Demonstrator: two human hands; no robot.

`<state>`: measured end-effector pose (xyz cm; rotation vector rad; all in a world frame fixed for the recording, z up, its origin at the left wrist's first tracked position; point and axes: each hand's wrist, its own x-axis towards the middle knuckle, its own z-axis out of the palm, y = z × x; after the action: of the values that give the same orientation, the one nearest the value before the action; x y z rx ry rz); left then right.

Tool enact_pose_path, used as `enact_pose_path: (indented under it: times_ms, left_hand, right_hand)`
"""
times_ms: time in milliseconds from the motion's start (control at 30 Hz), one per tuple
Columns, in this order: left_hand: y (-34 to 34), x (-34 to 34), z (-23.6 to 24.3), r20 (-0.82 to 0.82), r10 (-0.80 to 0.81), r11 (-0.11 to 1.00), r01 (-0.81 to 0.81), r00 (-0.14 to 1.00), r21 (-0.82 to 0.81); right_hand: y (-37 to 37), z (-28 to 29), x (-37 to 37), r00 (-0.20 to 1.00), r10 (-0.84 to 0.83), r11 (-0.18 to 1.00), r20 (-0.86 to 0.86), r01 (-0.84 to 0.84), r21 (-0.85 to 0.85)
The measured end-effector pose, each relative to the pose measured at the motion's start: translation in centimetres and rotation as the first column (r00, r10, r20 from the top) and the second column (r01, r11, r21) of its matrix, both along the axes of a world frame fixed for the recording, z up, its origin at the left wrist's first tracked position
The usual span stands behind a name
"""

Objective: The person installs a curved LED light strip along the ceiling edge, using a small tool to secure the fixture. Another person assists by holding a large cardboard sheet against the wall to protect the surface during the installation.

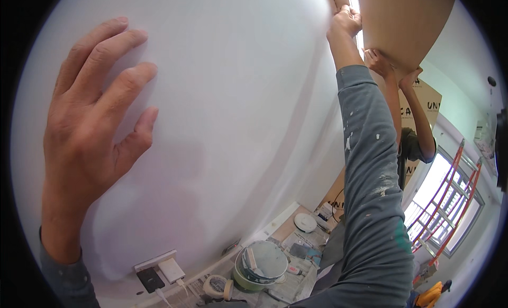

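My left hand (92, 117) is raised at the left, fingers spread and slightly bent, in front of the white wall (227, 96). It holds nothing. My right arm, in a paint-spotted grey sleeve, reaches far up to the top. There my right hand (346, 22) is closed, fingers curled, at a bright light strip (360, 42) along the edge of a brown overhead panel (402, 22). What its fingers hold, if anything, is hidden. Just beyond, another person's two hands, one (379, 63) by the strip and one (410, 78) under the panel, are raised against it.
Below stand a bucket (264, 260) with a flat tool across it, a tape roll (216, 287) and a white round lid (305, 222). Chargers (171, 270) sit in a wall socket. Printed cardboard (426, 99) stands behind the other person. An orange-railed ladder (447, 191) leans by a window.
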<state>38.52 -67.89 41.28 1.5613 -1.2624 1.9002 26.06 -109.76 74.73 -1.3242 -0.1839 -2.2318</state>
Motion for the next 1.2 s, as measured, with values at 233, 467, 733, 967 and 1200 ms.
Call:
enact_pose_path:
  times_ms: [233, 467, 733, 967, 1200]
  left_hand:
    - [0.1, -0.5, 0.1, -0.022, -0.048, 0.999, 0.048, 0.999, -0.005]
    - [-0.3, -0.1, 0.0, 0.013, -0.045, 0.999, 0.045, 0.999, -0.026]
    - [-0.3, -0.1, -0.1, 0.003, -0.023, 0.999, 0.023, 1.000, -0.036]
    - [-0.3, -0.2, 0.0, 0.000, -0.031, 0.999, 0.031, 1.000, -0.044]
    - [-0.3, 0.0, 0.0, 0.019, -0.036, 0.998, 0.037, 0.999, -0.046]
  right_hand:
    - [1.2, -0.4, 0.1, 0.999, 0.024, 1.000, 0.039, -0.024, -0.014]
    - [1.3, -0.3, -0.1, 0.997, -0.073, 0.997, -0.002, 0.073, -0.023]
    - [1.1, -0.5, 0.0, 0.995, -0.096, 0.995, -0.032, 0.095, -0.031]
    - [-0.1, 0.3, -0.2, 0.995, -0.101, 0.994, 0.005, 0.101, -0.045]
    - [-0.9, 0.1, -1.3, 0.965, -0.256, 0.965, -0.063, 0.251, -0.075]
